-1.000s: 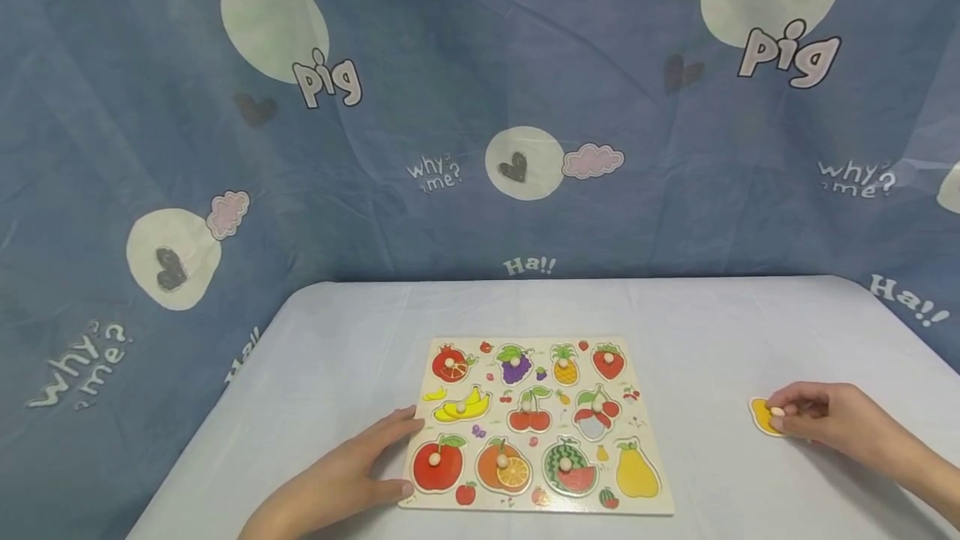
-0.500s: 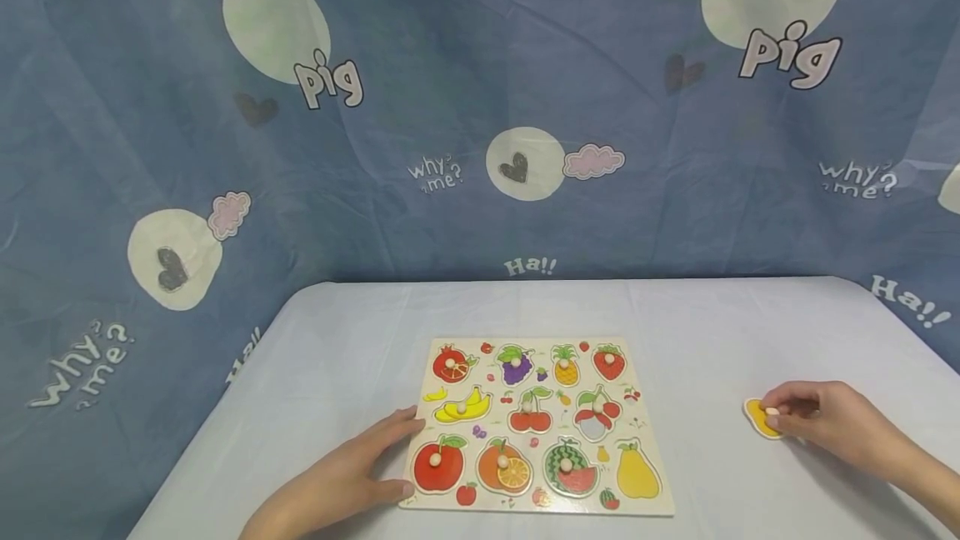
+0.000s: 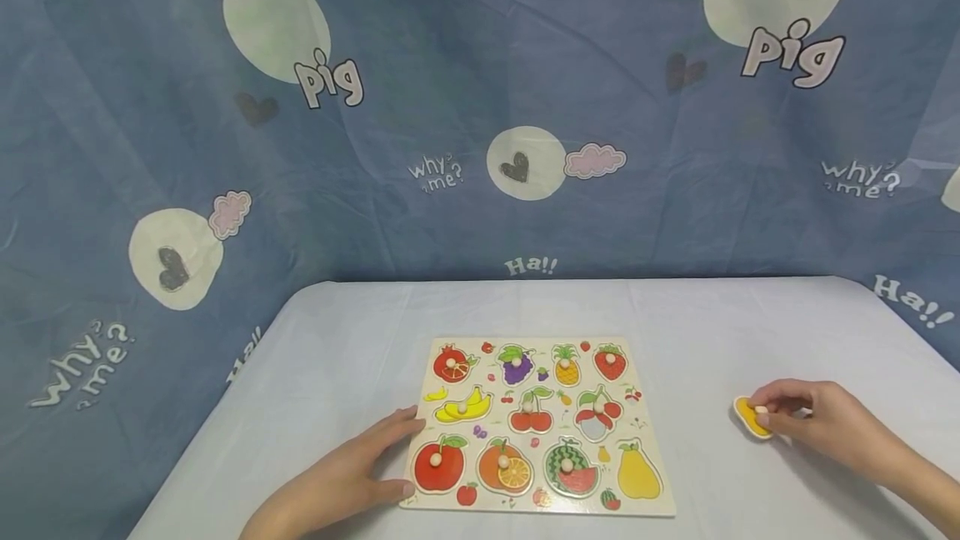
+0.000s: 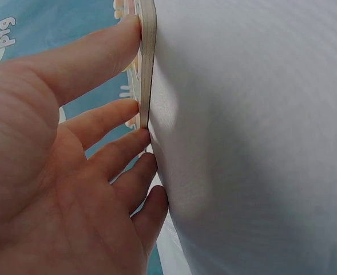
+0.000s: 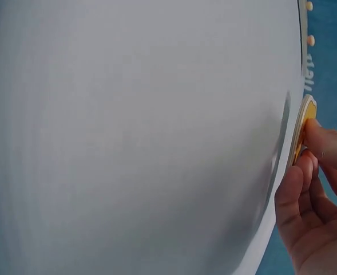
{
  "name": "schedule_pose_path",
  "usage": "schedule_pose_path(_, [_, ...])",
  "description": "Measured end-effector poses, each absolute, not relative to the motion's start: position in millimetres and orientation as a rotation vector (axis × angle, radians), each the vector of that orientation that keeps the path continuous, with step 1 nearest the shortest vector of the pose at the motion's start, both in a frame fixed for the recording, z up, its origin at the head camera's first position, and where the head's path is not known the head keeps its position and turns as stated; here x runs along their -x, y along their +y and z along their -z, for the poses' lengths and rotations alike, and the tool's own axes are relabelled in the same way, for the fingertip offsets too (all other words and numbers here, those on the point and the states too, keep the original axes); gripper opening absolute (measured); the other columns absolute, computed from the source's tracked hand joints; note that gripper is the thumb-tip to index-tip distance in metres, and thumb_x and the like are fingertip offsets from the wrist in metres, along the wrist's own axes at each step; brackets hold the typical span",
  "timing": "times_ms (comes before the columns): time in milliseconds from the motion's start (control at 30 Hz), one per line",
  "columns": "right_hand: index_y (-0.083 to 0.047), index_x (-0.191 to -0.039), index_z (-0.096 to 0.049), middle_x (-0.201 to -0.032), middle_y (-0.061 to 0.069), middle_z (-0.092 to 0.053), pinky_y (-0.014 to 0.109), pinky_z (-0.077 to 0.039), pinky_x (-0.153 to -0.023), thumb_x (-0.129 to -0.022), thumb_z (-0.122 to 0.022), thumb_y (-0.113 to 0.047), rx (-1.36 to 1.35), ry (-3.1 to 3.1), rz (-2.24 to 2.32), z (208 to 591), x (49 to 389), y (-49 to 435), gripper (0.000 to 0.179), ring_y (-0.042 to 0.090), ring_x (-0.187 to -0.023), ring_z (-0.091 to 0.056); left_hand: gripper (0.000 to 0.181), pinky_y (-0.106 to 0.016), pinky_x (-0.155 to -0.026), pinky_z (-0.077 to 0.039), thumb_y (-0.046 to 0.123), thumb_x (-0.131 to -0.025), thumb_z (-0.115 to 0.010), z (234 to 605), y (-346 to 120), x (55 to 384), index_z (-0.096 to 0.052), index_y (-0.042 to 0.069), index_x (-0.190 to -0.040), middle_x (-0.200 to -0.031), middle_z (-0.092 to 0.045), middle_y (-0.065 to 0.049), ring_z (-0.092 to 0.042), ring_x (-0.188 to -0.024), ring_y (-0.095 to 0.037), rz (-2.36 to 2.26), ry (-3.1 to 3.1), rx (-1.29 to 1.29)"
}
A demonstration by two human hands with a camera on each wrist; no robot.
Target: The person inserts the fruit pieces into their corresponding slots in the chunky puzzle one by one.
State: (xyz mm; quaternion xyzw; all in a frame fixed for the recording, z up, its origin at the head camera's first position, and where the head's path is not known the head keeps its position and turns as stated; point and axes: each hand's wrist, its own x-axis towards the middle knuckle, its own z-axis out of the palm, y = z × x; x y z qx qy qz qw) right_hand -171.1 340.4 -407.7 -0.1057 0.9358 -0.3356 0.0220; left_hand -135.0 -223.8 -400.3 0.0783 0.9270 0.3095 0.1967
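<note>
A wooden fruit peg puzzle board (image 3: 491,482) lies flat on the white table. Fruit shapes with round knobs fill most of its places; the yellow pear shape (image 3: 639,471) at the front right has no knob. Along the board's left edge, my left hand (image 3: 348,473) touches with thumb and fingertips, its fingers fairly straight, as the left wrist view also shows. Off to the right, my right hand (image 3: 832,423) pinches a yellow puzzle piece (image 3: 750,421) by its knob. In the right wrist view the puzzle piece (image 5: 308,112) is tilted, with thumb and fingers on it.
White cloth covers the table (image 3: 525,307). Behind it hangs a blue curtain (image 3: 420,223) printed with words, hearts and clouds. A stretch of table (image 3: 697,390) separates the board from the right hand.
My right hand has moved slightly left with the yellow puzzle piece, towards the board. The left hand and the board stay in place.
</note>
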Motion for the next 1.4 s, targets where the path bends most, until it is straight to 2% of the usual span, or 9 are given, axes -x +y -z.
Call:
schedule_pose_path(300, [-0.008, -0.102, -0.07, -0.091, -0.006, -0.067, 0.025, -0.051, -0.058, -0.085, -0.074, -0.004, 0.506, 2.849, 1.115, 408.0, 168.1, 329.5, 0.017, 0.003, -0.075, -0.056, 0.08, -0.061, -0.099, -0.043, 0.042, -0.075, -0.083, 399.7, -223.9, 135.2, -0.047, 0.029, -0.145, -0.154, -0.038, -0.001, -0.039, -0.135, -0.03, -0.861, 2.593, -0.205])
schedule_pose_path(567, [-0.01, -0.103, -0.07, -0.099, -0.004, -0.067, 0.024, -0.054, -0.063, -0.087, -0.071, -0.001, 0.613, 2.776, 1.189, 405.7, 169.0, 321.1, 0.019, 0.005, -0.081, -0.057, 0.08, -0.062, -0.1, -0.041, 0.042, -0.076, -0.082, 397.8, -224.0, 134.3, -0.046, 0.028, -0.146, -0.155, -0.037, -0.002, -0.039, -0.135, -0.03, -0.864, 2.586, -0.209])
schedule_pose_path(1033, [-0.012, -0.102, -0.07, -0.101, -0.001, -0.068, 0.022, -0.055, -0.069, -0.086, -0.07, 0.006, 0.838, 2.665, 1.323, 405.8, 171.9, 307.5, 0.024, 0.012, -0.083, -0.058, 0.081, -0.061, -0.102, -0.039, 0.043, -0.076, -0.082, 400.0, -225.3, 134.5, -0.045, 0.027, -0.147, -0.155, -0.036, -0.001, -0.037, -0.137, -0.029, -0.905, 2.571, -0.243])
schedule_pose_path(1400, [-0.015, -0.102, -0.07, -0.098, -0.003, -0.066, 0.024, -0.054, -0.064, -0.085, -0.07, 0.005, 0.88, 2.666, 1.299, 402.7, 172.9, 298.3, 0.026, 0.01, -0.081, -0.057, 0.08, -0.061, -0.102, -0.04, 0.042, -0.076, -0.082, 399.6, -225.1, 134.5, -0.046, 0.026, -0.147, -0.155, -0.036, -0.002, -0.038, -0.137, -0.03, -0.908, 2.57, -0.244])
